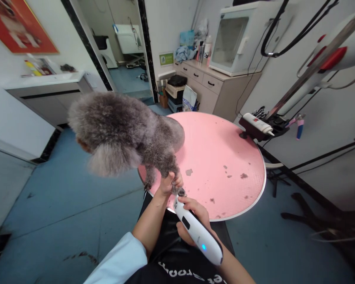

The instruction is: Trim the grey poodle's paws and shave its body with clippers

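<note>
A fluffy grey dog (130, 126) is on the round pink grooming table (219, 146), its head turned to the left over the edge. My left hand (169, 183) is closed around the dog's lower front leg. In my right hand (197, 211) is a white pet clipper (197, 232) with a blue light glowing near its base. The clipper's head is right at the dog's paw (180, 191); whether the blade touches it I cannot tell. The other front paw (148, 184) rests at the table's rim.
Tufts of cut fur (244, 176) lie on the tabletop. A holder (254, 128) with a white bottle (258, 123) and scissors is fixed to a metal pole (313, 65) at the right edge. Behind stand a drawer cabinet (205, 81) and a white glass-fronted box (236, 39).
</note>
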`<state>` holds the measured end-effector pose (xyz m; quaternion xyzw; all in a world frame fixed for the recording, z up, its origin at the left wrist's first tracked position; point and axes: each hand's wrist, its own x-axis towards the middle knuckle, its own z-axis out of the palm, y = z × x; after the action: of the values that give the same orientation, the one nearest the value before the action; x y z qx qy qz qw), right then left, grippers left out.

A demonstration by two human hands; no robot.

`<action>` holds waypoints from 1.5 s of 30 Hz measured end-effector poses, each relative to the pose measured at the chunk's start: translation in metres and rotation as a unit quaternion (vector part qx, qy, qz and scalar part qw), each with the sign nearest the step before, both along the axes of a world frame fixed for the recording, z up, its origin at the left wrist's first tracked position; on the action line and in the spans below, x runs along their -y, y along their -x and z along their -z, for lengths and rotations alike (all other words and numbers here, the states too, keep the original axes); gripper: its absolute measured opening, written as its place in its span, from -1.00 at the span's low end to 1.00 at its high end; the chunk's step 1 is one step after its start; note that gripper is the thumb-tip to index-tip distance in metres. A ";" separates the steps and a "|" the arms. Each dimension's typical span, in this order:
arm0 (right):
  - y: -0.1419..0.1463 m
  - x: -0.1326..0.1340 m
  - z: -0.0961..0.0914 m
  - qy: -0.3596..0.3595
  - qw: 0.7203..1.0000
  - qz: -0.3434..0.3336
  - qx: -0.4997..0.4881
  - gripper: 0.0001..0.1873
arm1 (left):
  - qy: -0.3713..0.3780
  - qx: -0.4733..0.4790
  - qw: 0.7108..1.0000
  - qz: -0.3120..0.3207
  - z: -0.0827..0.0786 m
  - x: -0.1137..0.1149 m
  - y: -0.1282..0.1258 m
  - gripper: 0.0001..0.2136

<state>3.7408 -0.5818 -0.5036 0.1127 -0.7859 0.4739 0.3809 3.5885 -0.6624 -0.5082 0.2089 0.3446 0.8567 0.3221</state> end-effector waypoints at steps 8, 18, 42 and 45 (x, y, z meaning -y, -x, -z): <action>0.003 0.002 -0.005 -0.031 0.999 0.023 0.016 -0.48 | -0.004 -0.007 1.000 0.005 0.005 0.002 0.002 -0.33; -0.001 -0.003 -0.008 -0.012 0.999 0.003 0.040 -0.45 | 0.008 0.010 1.000 0.016 0.007 0.002 0.001 -0.32; -0.015 -0.045 0.025 0.351 0.897 -0.125 0.237 -0.61 | 0.303 -0.268 0.898 0.172 -0.024 0.015 0.033 -0.70; -0.019 -0.052 0.030 0.390 0.891 -0.085 0.216 -0.62 | 0.299 -0.216 0.924 0.105 -0.012 0.011 0.030 -0.78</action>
<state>3.7596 -0.5299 -0.5336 -0.0838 -0.5880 0.7856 0.1733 3.5584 -0.6734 -0.4962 0.3178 0.6222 0.6092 0.3752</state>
